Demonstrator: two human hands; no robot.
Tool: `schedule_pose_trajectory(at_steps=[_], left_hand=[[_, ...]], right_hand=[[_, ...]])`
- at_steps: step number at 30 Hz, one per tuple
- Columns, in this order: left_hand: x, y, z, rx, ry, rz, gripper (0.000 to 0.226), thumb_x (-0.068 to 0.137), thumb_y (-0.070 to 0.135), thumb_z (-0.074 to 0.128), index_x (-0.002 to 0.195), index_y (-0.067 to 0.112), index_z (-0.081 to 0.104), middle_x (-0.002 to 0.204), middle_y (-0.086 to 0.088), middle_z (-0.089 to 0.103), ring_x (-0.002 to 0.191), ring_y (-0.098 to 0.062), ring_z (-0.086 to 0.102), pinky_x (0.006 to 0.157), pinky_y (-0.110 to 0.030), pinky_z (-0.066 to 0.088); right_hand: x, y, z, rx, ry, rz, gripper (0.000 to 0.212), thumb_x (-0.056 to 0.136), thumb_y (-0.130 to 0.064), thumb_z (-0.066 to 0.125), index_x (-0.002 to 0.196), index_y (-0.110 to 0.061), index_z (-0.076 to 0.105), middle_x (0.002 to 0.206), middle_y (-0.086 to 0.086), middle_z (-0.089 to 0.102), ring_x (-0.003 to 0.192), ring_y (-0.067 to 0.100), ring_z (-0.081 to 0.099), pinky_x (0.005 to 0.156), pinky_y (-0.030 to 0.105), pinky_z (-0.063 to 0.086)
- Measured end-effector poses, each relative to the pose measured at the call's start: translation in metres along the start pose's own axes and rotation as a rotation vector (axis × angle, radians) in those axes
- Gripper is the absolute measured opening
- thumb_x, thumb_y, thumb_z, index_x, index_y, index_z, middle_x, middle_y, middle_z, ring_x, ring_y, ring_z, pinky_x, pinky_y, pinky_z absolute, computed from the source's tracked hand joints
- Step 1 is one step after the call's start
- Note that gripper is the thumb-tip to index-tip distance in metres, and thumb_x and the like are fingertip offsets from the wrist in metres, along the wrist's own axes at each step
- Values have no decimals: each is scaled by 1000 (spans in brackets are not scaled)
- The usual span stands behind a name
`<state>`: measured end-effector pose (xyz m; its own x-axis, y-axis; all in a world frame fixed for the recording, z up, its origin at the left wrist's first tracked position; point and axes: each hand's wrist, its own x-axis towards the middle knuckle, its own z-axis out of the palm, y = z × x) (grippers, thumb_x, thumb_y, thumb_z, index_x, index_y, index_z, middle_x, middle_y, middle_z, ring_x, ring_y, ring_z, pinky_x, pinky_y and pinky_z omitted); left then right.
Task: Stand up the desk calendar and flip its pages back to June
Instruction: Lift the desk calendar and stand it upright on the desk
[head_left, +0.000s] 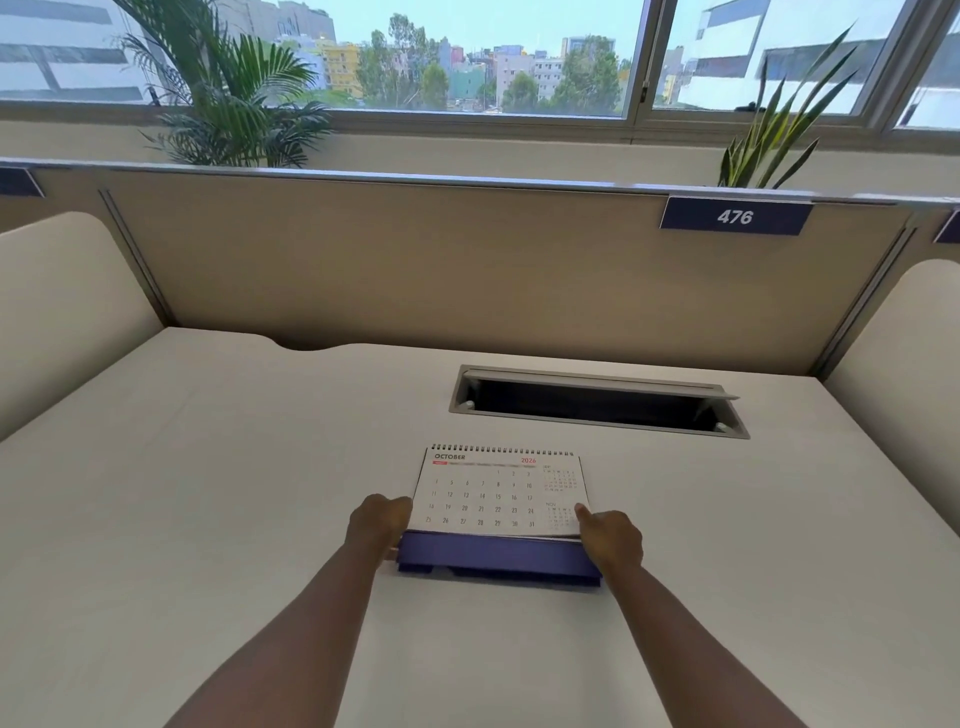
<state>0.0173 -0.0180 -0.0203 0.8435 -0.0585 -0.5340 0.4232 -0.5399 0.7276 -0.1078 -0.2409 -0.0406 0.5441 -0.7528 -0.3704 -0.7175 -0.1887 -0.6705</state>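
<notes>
desk calendar held at both lower corners, october showing, flipping not begun.

a pale desk (208, 519) with an open cable slot (597, 402) is seen; the desk calendar (498, 493) is found near its middle, just short of the slot, purple base (498, 558) at the near edge. it seems propped or nearly stood, but that cannot be told for sure. left hand (376, 525) is clamped on the lower left corner, right hand (610, 535) on the lower right, thumb laid on the page. four months are left to be flipped back to june.
</notes>
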Motion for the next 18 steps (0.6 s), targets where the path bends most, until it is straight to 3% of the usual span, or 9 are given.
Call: schedule_pose_trajectory(at_steps=[3, 6, 9, 11, 13, 18], left_hand=[[-1, -1, 2, 18, 12, -7, 15, 83, 15, 47, 74, 4, 52, 89, -16, 60, 83, -34, 60, 56, -33, 55], [-2, -1, 5, 40, 31, -3, 21, 86, 16, 48, 66, 9, 46, 72, -7, 49, 65, -21, 51, 42, -25, 43], [-2, -1, 5, 58, 20, -4, 21, 87, 14, 54, 68, 6, 49, 79, -10, 53, 66, -21, 51, 45, -25, 45], [-4, 0, 4, 74, -19, -2, 16, 88, 16, 56, 80, 3, 52, 93, -15, 57, 80, -26, 52, 60, -28, 45], [-8, 2, 3, 64, -69, 19, 16, 90, 17, 56, 79, 5, 53, 98, -15, 57, 86, -26, 50, 71, -30, 38], [-21, 13, 2, -150, -131, 93, 24, 88, 11, 58, 65, 13, 50, 90, -11, 55, 78, -24, 44, 57, -25, 31]], right_hand=[[1, -2, 3, 52, 10, 25, 46, 92, -37, 45, 106, 4, 63, 111, 20, 65, 104, 37, 58, 78, 33, 43], [-1, -2, 6, 127, -7, 16, 40, 90, -30, 53, 109, 4, 61, 114, 20, 65, 103, 36, 58, 75, 33, 42], [-2, -1, 4, 265, -27, 18, 33, 88, -22, 57, 109, 3, 63, 115, 20, 65, 101, 35, 59, 73, 34, 44], [-1, -1, -3, 355, -16, 0, 30, 88, -19, 59, 108, 2, 63, 116, 19, 65, 101, 35, 60, 78, 38, 48], [-2, -2, -10, 417, 5, -45, 27, 87, -18, 59, 107, 1, 62, 116, 18, 65, 100, 34, 60, 86, 43, 51], [-7, -7, -32, 601, 17, -160, 25, 85, -13, 62, 107, 0, 61, 115, 14, 65, 96, 30, 60, 86, 41, 50]])
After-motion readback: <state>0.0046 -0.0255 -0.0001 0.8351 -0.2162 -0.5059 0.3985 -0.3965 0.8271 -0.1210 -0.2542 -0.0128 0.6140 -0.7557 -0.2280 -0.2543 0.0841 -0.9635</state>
